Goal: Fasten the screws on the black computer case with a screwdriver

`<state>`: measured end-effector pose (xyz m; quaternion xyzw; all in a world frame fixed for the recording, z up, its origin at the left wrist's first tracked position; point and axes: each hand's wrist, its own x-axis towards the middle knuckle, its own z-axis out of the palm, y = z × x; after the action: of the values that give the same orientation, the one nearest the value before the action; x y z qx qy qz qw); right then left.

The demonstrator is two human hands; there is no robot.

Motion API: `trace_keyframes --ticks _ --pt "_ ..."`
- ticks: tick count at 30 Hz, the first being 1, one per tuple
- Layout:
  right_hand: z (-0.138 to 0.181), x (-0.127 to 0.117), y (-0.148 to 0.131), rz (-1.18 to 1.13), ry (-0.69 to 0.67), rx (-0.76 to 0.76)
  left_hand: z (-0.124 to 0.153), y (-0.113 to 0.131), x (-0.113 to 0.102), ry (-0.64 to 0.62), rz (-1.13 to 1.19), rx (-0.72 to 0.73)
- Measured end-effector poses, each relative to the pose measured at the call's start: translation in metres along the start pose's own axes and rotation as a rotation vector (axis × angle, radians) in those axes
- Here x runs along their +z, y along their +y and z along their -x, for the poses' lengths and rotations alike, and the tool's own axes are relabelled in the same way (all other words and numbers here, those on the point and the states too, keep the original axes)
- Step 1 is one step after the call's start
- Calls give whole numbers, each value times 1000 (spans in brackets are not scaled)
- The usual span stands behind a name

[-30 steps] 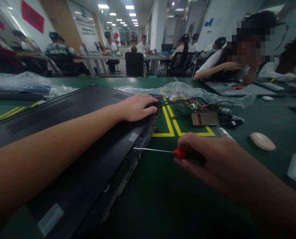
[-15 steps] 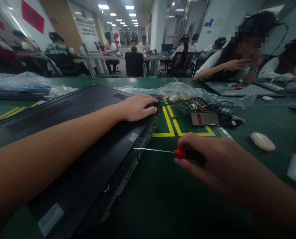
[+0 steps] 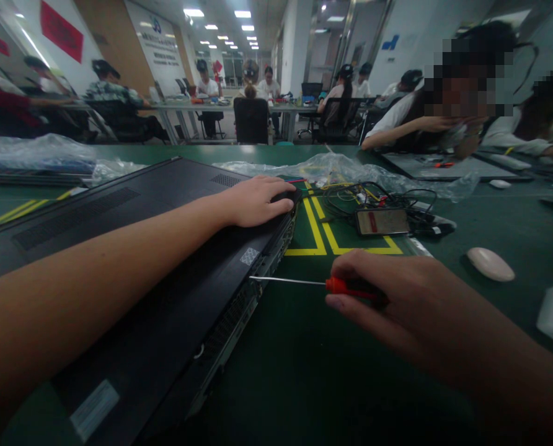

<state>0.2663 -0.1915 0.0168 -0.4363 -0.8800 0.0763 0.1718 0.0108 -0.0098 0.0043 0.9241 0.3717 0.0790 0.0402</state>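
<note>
Right hand (image 3: 392, 297): thumb and forefinger pinching the handle of a red-collared screwdriver (image 3: 336, 285); other fingers hidden. Shaft lies nearly level, tip at the upper edge of a black case's (image 3: 178, 316) slotted side. Whether it sits in a screw cannot be told. Case rests on the green table (image 3: 304, 371), left of the screwdriver. Left hand (image 3: 258, 201) flat on its far corner, fingers together, thumb apart. Step in hand, judged: driver work at that edge. Next move seemingly calls for a steady case and an aligned shaft. Beyond: phone (image 3: 382, 221), clear plastic wrap (image 3: 276, 168).
</note>
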Motion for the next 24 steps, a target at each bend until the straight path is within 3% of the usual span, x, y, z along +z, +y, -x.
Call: trace_keyframes --ticks 24 --pt "-2 2 0 -7 12 -17 0 -3 2 17 4 13"
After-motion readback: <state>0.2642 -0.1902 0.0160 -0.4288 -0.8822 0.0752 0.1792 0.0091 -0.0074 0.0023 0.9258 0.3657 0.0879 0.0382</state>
